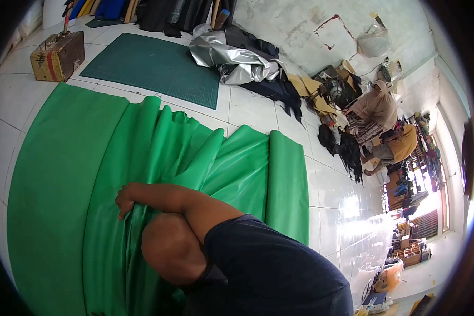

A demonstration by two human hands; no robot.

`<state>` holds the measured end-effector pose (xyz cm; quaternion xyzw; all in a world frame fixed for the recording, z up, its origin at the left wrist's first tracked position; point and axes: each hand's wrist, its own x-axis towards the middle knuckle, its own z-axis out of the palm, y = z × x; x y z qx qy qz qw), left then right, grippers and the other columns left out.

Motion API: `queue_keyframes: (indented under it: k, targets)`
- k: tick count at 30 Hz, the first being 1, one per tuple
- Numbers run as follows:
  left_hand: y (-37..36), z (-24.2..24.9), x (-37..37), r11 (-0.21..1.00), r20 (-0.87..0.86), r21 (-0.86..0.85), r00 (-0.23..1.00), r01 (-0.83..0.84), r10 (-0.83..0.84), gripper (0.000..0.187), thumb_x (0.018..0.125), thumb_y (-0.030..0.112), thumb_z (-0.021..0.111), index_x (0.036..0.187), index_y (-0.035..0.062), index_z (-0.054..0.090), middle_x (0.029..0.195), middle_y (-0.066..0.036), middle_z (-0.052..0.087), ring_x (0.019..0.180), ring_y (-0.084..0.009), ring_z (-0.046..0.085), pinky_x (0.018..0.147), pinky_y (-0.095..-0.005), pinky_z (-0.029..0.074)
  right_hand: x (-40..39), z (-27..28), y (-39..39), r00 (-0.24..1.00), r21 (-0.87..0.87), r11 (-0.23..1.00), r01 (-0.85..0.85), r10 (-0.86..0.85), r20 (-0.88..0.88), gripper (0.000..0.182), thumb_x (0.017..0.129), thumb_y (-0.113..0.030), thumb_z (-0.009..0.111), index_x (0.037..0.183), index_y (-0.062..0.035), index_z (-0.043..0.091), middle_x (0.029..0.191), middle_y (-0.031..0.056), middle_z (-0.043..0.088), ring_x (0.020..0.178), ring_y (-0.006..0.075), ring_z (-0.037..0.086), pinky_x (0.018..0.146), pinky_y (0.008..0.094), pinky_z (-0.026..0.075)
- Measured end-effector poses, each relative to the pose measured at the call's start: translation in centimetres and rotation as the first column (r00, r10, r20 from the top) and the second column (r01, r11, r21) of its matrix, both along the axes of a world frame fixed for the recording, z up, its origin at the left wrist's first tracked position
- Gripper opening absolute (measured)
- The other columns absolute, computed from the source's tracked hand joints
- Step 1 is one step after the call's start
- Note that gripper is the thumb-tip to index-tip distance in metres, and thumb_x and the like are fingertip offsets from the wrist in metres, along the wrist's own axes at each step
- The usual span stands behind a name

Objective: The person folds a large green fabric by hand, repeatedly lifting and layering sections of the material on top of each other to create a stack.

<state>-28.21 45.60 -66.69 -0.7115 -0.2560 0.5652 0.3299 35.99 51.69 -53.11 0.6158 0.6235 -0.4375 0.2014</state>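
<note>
Glossy white tiles (326, 181) with thin grout lines cover the floor, catching a bright glare on the right beneath a window (443, 174), while a scuffed, pale plastered wall (295, 31) bearing a reddish-brown outlined patch (334, 22) rises behind, and a low wooden shelf unit (413, 253) stands farther along.

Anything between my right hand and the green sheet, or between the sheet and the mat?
Nothing visible in either gap. The right hand touches the sheet's folds, the knee beside it. Only a strip of floor shows between sheet and mat. I can't see behind the knee.
</note>
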Motion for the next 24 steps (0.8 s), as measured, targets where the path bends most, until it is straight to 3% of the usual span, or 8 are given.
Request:
queue_keyframes:
  k: [3, 4, 6, 14, 17, 20, 22, 24]
  targets:
    - [-0.6, -2.2, -1.6, 0.793, 0.367, 0.560, 0.787, 0.239, -0.496, 0.047, 0.094, 0.033, 0.024, 0.133, 0.0048, 0.026, 0.122, -0.009, 0.044, 0.107, -0.0215, 0.045, 0.092, -0.0324, 0.035, -0.1, -0.3, -0.3, 1.000, 0.092, 0.995, 0.028, -0.028, 0.001, 0.059, 0.067, -0.062, 0.054, 0.103, -0.0156, 0.060, 0.111, 0.0099, 0.051, 0.110, 0.0298, 0.037, 0.089, 0.0462, 0.027]
    - [-1.1, -1.3, -1.3, 0.970, 0.648, 0.229, 0.756, -0.079, -0.091, 0.047, 0.094, 0.033, 0.025, 0.132, 0.0046, 0.028, 0.122, -0.011, 0.045, 0.106, -0.0232, 0.046, 0.090, -0.0340, 0.036, 0.0, -0.3, -0.6, 0.998, 0.145, 0.988, 0.059, -0.062, 0.013, 0.058, 0.067, -0.060, 0.055, 0.104, -0.0163, 0.058, 0.110, 0.0094, 0.051, 0.110, 0.0294, 0.037, 0.089, 0.0458, 0.026]
    - [-2.0, 9.0, 7.5, 0.604, 0.769, -0.453, 0.056, -0.656, 0.637, 0.047, 0.094, 0.033, 0.026, 0.130, 0.0043, 0.031, 0.120, -0.014, 0.047, 0.104, -0.0266, 0.048, 0.087, -0.0371, 0.039, 0.1, -0.3, -0.8, 0.998, 0.159, 0.985, 0.060, -0.061, -0.002, 0.058, 0.067, -0.060, 0.056, 0.106, -0.0172, 0.057, 0.110, 0.0084, 0.051, 0.109, 0.0290, 0.037, 0.088, 0.0447, 0.027]
    - [-3.0, 10.2, 8.7, 0.439, 0.735, -0.562, -0.180, -0.701, 0.653, 0.050, 0.092, 0.040, 0.028, 0.129, 0.0065, 0.036, 0.124, -0.018, 0.042, 0.108, -0.0330, 0.044, 0.089, -0.0426, 0.037, 2.1, -0.8, -1.3, 0.975, 0.206, 0.960, 0.192, -0.162, -0.153, 0.043, 0.072, -0.050, 0.057, 0.091, -0.0120, 0.063, 0.092, 0.0075, 0.060, 0.092, 0.0223, 0.053, 0.082, 0.0394, 0.036]
    - [-2.8, 10.5, 8.6, 0.357, 0.709, -0.611, -0.287, -0.707, 0.644, 0.051, 0.091, 0.040, 0.029, 0.129, 0.0066, 0.034, 0.126, -0.017, 0.039, 0.110, -0.0332, 0.042, 0.091, -0.0433, 0.036, 5.6, -2.7, -0.6, 0.697, 0.489, 0.564, 0.665, -0.236, -0.677, 0.019, 0.077, -0.022, 0.058, 0.087, -0.0070, 0.063, 0.085, 0.0093, 0.062, 0.078, 0.0208, 0.058, 0.073, 0.0330, 0.047]
    - [-1.4, 10.2, 7.2, 0.251, 0.613, -0.766, -0.554, -0.592, 0.563, 0.050, 0.088, 0.035, 0.034, 0.127, 0.0043, 0.035, 0.124, -0.018, 0.041, 0.110, -0.0320, 0.043, 0.090, -0.0419, 0.037, 12.1, 3.1, -1.1, 0.136, 0.177, -0.029, 0.984, -0.525, -0.840, 0.021, 0.077, -0.017, 0.057, 0.094, -0.0058, 0.056, 0.079, 0.0076, 0.059, 0.075, 0.0167, 0.058, 0.062, 0.0315, 0.049]
    - [0.3, 8.8, 5.5, 0.178, 0.349, -0.937, -0.851, -0.301, 0.393, 0.047, 0.083, 0.027, 0.042, 0.121, -0.0008, 0.041, 0.117, -0.021, 0.046, 0.106, -0.0297, 0.047, 0.088, -0.0397, 0.039, 22.9, -0.9, -3.2, 0.355, 0.430, -0.064, 0.901, -0.463, -0.812, 0.031, 0.080, -0.018, 0.054, 0.109, -0.0069, 0.049, 0.087, 0.0090, 0.061, 0.078, 0.0168, 0.059, 0.058, 0.0313, 0.050]
    - [0.9, 7.7, 4.2, 0.188, -0.015, -0.981, -0.986, 0.046, 0.166, 0.044, 0.078, 0.018, 0.049, 0.115, -0.0059, 0.046, 0.109, -0.024, 0.052, 0.102, -0.0273, 0.052, 0.086, -0.0374, 0.040, 30.9, 1.2, -8.7, 0.169, 0.469, -0.271, 0.841, -0.690, -0.703, 0.034, 0.077, -0.026, 0.056, 0.107, -0.0098, 0.052, 0.104, 0.0090, 0.057, 0.087, 0.0225, 0.057, 0.080, 0.0494, 0.037]
